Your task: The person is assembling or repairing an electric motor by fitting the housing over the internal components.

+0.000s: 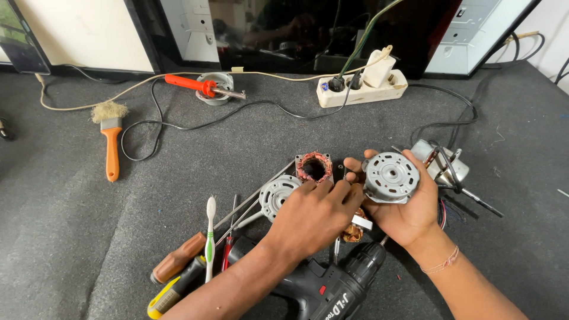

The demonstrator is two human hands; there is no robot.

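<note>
While the right hand (409, 213) cradles the round silver motor housing (390, 176) from below, palm up and fingers curled around its rim, the left hand (314, 216) reaches across from the left, its fingertips (347, 191) pressed together at the housing's left edge. Whether that grip pinches a small screw or only the rim cannot be told; the fingers hide the spot. The housing sits just above the grey tabletop (89, 237), near its middle, held clear of the other parts.

To do this well, the supporting hand should probably keep the housing level and steady, so that the left fingertips can work on the edge without the part turning. A light, exact pinch seems better than force, since the piece at the edge looks small.

Close behind the left hand stand a copper-wound stator (314, 167) and a silver end cover (277, 192). A second motor (441, 161) with wires lies just right of the held housing. Screwdrivers (178, 266), a white toothbrush (210, 237) and a black cordless drill (332, 284) lie near the wrists. Farther back are an orange-handled brush (111, 139), a red soldering iron (198, 86) on its stand and a white power strip (361, 88). Anything loosened could roll away on the cloth, so working low over the tabletop seems wise.
</note>
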